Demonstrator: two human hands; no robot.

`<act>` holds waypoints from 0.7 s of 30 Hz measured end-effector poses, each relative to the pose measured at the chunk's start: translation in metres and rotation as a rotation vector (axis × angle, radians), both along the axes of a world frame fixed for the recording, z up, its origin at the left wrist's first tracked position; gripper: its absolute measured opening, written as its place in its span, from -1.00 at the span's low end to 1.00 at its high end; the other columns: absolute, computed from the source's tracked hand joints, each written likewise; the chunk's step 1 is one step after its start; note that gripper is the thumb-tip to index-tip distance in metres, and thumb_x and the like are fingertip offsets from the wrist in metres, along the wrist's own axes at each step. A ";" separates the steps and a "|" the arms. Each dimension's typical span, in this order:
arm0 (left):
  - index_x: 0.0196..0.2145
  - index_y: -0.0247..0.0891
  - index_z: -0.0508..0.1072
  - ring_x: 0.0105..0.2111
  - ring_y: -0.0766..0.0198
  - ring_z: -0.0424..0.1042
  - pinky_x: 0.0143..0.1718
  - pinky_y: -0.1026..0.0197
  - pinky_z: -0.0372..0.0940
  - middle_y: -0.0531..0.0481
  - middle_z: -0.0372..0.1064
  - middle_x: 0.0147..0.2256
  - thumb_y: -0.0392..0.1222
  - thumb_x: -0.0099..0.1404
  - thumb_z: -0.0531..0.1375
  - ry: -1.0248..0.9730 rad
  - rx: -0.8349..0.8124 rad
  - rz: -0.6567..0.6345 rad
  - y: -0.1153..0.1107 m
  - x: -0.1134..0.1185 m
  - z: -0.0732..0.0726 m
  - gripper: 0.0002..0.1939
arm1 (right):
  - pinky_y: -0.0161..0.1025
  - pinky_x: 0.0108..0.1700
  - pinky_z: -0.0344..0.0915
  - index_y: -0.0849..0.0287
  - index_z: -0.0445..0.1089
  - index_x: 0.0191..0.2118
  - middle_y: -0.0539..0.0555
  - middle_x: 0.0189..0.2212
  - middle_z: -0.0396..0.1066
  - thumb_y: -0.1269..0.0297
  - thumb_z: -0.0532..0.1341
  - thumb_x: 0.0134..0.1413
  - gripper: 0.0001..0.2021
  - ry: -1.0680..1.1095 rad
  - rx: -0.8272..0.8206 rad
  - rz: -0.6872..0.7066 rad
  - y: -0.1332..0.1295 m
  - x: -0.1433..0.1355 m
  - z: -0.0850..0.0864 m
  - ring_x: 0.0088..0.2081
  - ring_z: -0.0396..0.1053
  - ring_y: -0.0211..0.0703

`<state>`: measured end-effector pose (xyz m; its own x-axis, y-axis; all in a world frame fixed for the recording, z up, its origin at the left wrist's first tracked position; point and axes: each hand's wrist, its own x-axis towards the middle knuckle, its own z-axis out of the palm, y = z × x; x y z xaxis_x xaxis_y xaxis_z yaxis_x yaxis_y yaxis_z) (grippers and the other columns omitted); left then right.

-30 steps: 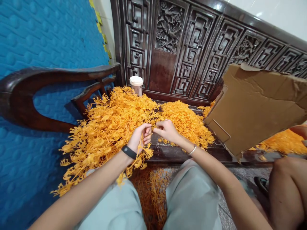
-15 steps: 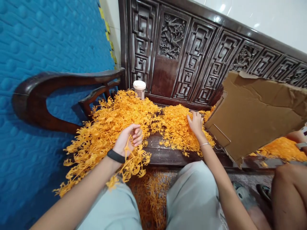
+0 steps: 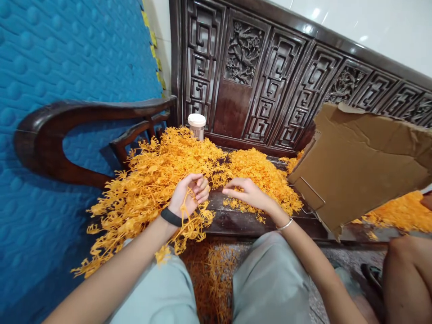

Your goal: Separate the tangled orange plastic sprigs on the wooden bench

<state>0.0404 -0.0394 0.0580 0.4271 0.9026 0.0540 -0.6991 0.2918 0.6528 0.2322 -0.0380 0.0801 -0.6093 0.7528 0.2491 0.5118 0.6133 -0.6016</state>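
From my station I saw a dark carved wooden bench before a glossy white wall, blue textured matting left, and a speckled floor.

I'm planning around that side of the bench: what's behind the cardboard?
Orange pieces show past the lower right and left edges of the cardboard, and the bench back rises above it. Anything directly behind is covered; I can't tell if the pieces join up.
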 end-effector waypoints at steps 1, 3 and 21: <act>-0.71 -0.30 0.14 -0.77 0.46 -0.07 -0.76 0.36 -0.07 0.14 -0.12 -0.73 -0.30 0.17 -0.04 -0.007 0.008 -0.002 0.000 0.000 0.001 -0.69 | -0.31 -0.23 0.21 0.21 0.39 -0.31 0.04 -0.35 0.40 0.08 0.09 0.05 -0.71 -0.003 -0.066 0.037 -0.002 -0.006 -0.003 -0.33 0.31 -0.28; -0.70 -0.30 0.15 -0.76 0.46 -0.06 -0.75 0.36 -0.06 0.13 -0.11 -0.72 -0.29 0.17 -0.05 -0.022 0.023 0.000 -0.001 0.001 0.001 -0.70 | -0.32 -0.27 0.22 0.21 0.39 -0.28 0.04 -0.35 0.40 0.06 0.10 0.02 -0.69 -0.001 -0.192 0.089 -0.002 -0.016 -0.011 -0.34 0.31 -0.29; -0.73 -0.28 0.06 -0.81 0.44 -0.09 -0.80 0.37 -0.13 0.15 -0.16 -0.77 -0.13 0.30 -0.14 0.019 -0.057 0.062 0.003 -0.004 -0.004 -0.54 | -0.34 -0.30 0.21 0.26 0.37 -0.46 0.02 -0.49 0.38 0.17 0.19 -0.03 -0.78 0.174 -0.173 0.138 0.008 -0.017 -0.024 -0.42 0.31 -0.31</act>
<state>0.0366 -0.0362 0.0544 0.3709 0.9286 -0.0057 -0.7046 0.2854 0.6496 0.2156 -0.0296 0.0564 -0.6685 0.7059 0.2342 0.3103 0.5510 -0.7747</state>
